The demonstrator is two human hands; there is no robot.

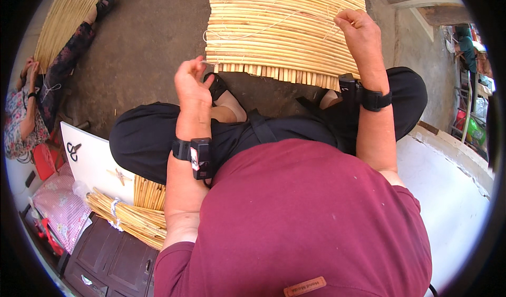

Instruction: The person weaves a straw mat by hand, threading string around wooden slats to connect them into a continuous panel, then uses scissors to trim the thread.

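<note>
A mat of pale reed sticks (279,23) lies on the ground in front of my knees, with thin white string (247,32) running across it. My left hand (192,83) is raised just off the mat's near left corner, fingers pinched on the string's end. My right hand (358,31) rests on the mat's right side, fingers closed on the string there. Both wrists wear black bands.
A bundle of tied reed sticks (132,218) lies at my left beside a white board (92,160) carrying scissors (73,149). Another person (31,102) sits at far left with a second reed mat (63,18). A white low wall (453,160) is at the right.
</note>
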